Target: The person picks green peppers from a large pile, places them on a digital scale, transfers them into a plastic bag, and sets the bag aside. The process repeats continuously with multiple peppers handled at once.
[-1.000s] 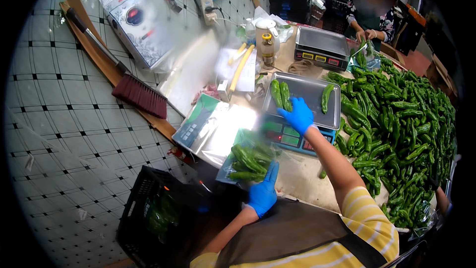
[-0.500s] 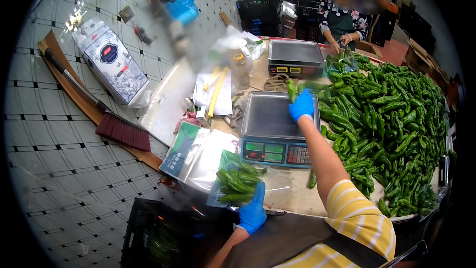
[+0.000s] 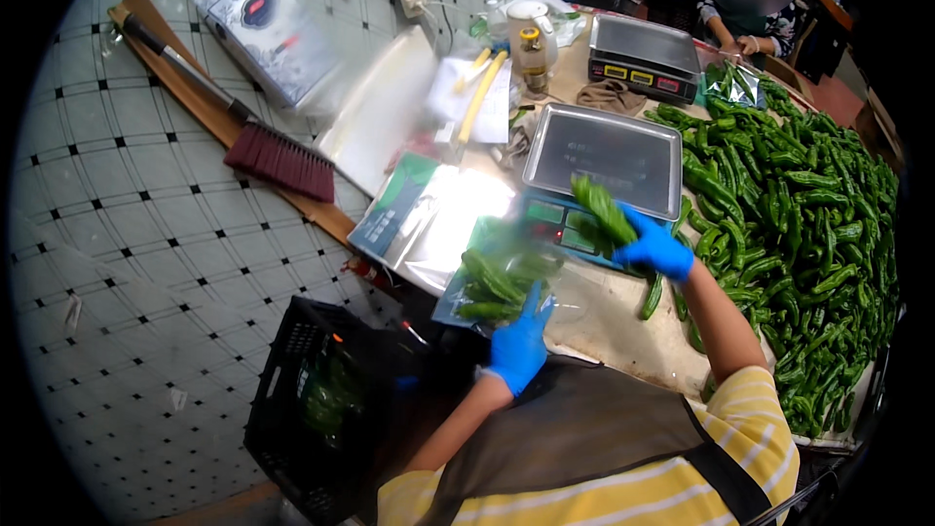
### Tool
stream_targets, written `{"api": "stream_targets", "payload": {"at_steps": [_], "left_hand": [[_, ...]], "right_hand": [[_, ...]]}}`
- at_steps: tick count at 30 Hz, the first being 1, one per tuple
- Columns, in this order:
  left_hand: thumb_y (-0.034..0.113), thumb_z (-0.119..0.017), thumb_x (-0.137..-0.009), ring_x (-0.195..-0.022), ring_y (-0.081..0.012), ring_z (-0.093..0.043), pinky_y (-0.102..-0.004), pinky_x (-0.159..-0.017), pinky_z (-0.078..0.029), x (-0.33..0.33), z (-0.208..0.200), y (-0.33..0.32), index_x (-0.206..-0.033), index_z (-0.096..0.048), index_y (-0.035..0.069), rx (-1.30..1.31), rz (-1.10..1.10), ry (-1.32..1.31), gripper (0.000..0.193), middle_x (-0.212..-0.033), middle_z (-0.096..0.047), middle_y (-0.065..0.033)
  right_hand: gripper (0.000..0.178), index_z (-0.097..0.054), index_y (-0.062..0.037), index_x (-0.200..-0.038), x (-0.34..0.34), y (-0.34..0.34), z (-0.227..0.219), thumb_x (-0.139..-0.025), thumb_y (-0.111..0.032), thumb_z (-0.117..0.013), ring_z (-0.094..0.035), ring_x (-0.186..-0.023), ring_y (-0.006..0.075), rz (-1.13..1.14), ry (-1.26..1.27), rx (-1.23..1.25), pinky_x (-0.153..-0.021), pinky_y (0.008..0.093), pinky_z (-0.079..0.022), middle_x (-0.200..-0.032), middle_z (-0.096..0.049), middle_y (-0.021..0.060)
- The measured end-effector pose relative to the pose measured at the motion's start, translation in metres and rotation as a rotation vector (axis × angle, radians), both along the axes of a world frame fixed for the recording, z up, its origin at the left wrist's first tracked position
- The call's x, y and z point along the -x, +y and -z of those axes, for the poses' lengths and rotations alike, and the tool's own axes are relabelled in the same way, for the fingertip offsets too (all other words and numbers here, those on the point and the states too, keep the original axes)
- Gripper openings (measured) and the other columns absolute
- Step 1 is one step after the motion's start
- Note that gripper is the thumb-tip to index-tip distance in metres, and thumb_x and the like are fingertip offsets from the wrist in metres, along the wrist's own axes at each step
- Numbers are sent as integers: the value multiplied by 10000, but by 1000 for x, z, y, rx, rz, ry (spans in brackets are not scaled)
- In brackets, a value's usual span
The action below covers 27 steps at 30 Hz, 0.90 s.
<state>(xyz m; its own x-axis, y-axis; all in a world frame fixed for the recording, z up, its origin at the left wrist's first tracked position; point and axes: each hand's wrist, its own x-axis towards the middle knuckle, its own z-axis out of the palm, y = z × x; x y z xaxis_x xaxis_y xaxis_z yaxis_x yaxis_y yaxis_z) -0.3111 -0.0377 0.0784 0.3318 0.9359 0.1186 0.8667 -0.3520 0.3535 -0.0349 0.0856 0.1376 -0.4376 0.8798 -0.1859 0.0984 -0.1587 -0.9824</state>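
Observation:
My right hand [image 3: 656,245], in a blue glove, is closed round a few long green peppers [image 3: 604,211]. It holds them over the near edge of the digital scale [image 3: 603,153], whose metal pan carries nothing. At the near table edge, a clear plastic bag [image 3: 445,306] with green peppers inside lies on its side. My left hand [image 3: 516,343], also gloved in blue, grips the right-hand end of that bag, its fingertips stretched along the film. Motion blurs part of the bag. To the right spreads a large heap of green peppers [image 3: 779,234].
A stack of flat bags [image 3: 414,209] lies left of the scale. Behind stand a second scale [image 3: 643,54] and a bottle [image 3: 533,63]. A black crate [image 3: 278,399] is below on the left, near a broom [image 3: 282,161]. Across the table a co-worker [image 3: 750,19] handles a bag.
My right hand has come back toward me from the far right side of the scale pan, now with peppers in its grip. My left hand stays at the bag. The view has shifted.

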Motion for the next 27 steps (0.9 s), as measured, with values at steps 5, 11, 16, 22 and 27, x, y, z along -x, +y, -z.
{"api": "stream_targets", "payload": {"at_steps": [5,11,16,22,27], "left_hand": [[-44,-533,-700,-837,-393,-658,-414,-657,-542,14,3,8,-1512,-303,229,29,-140,-207,887,-1504,-396,-76],[-46,-532,-703,-794,-388,-655,-414,-635,-523,20,-3,4,-1515,-300,211,48,-164,-154,883,-1532,-354,-72],[-39,-543,-702,-700,-368,-649,-423,-583,-504,-21,-21,2,-1536,-233,136,39,-121,-68,907,-1566,-291,-81],[-21,-562,-723,-637,-340,-649,-431,-540,-509,-23,-13,-8,-1542,-203,117,-52,-63,-38,905,-1541,-311,-135],[-15,-559,-738,-644,-359,-648,-460,-551,-503,-29,-9,-15,-1539,-202,113,38,-81,2,886,-1416,-462,-182]], "right_hand": [[981,-275,-39,-1507,19,-72,50,-688,-167,-800,-382,-1351,262,-359,-84,-26,-1123,364,-296,-1452,-416,191],[839,-312,-86,-1473,43,-68,82,-725,-102,-691,-574,-1121,427,-211,-543,-433,-901,447,-499,-1294,-526,264],[860,-287,-74,-1465,78,-101,91,-703,-59,-687,-608,-929,398,-98,-776,-612,-730,488,-512,-1087,-558,204],[809,-309,-60,-1468,111,-86,105,-757,-131,-688,-606,-902,402,114,-830,-731,-700,476,-506,-1001,-568,206],[785,-206,-72,-1527,152,-71,113,-842,-144,-584,-611,-829,390,50,-617,-1053,-697,448,-518,-993,-565,224]]}}
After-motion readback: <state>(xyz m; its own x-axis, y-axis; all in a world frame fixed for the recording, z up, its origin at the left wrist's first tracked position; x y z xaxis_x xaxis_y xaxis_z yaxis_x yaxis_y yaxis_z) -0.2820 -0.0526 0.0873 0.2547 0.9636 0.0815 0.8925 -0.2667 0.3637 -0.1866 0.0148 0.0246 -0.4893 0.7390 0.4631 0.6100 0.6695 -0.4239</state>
